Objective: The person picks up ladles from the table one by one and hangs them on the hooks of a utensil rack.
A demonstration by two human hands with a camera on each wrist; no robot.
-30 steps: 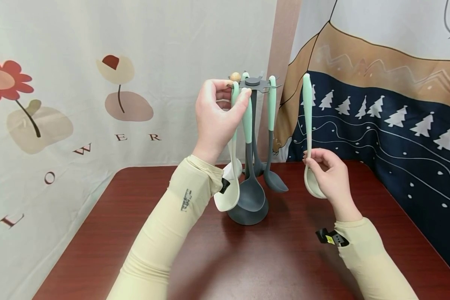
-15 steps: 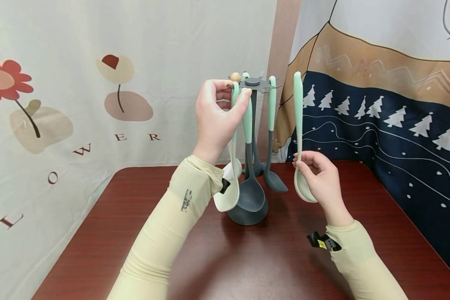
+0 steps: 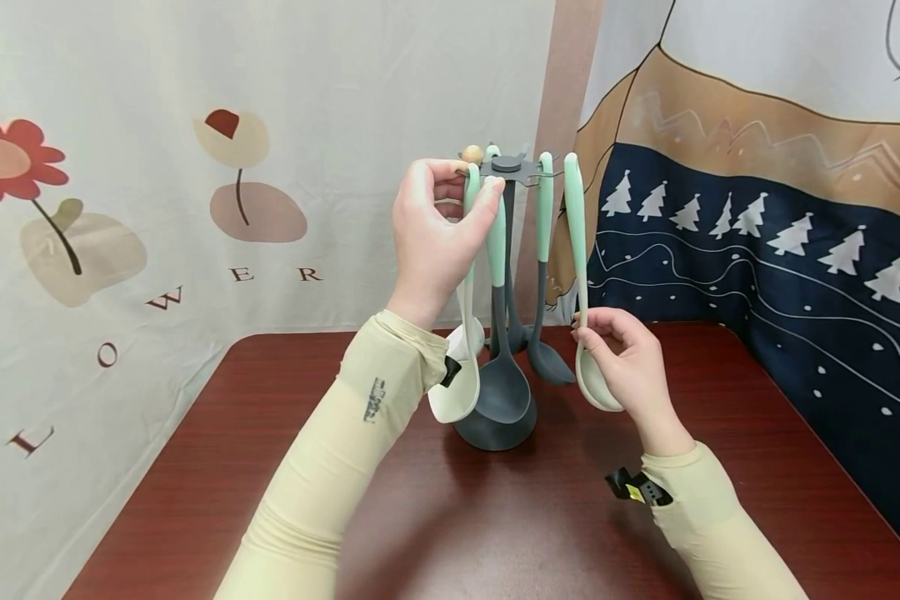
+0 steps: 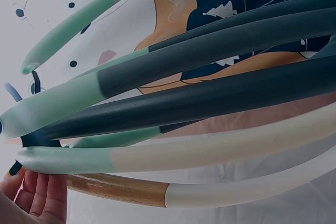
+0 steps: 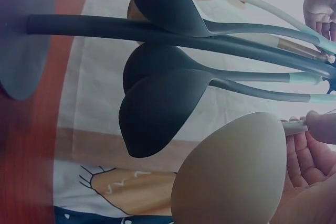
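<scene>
A dark grey utensil rack (image 3: 495, 435) stands upright, with several green-handled utensils hanging from its hooks. My left hand (image 3: 437, 237) holds the rack's top at a hook arm, beside the handle of a hanging cream ladle (image 3: 456, 398). In the left wrist view, fingertips sit under that ladle's handle end. My right hand (image 3: 630, 362) pinches another cream ladle (image 3: 575, 208) low on its stem, just above the bowl. This ladle stands near upright, bowl down, just right of the rack. From the right wrist view, its rounded bowl (image 5: 231, 171) appears close to the dark utensils.
A dark grey ladle (image 3: 506, 392) hangs at the rack's front, and a dark grey spoon (image 3: 551, 363) at its right. One utensil has a wooden handle (image 4: 121, 189). The reddish-brown table (image 3: 285, 500) meets patterned cloth behind and at right.
My right hand has moved left toward the rack and slightly down, carrying the cream ladle, whose top now leans left. My left hand has stayed on the rack's top.
</scene>
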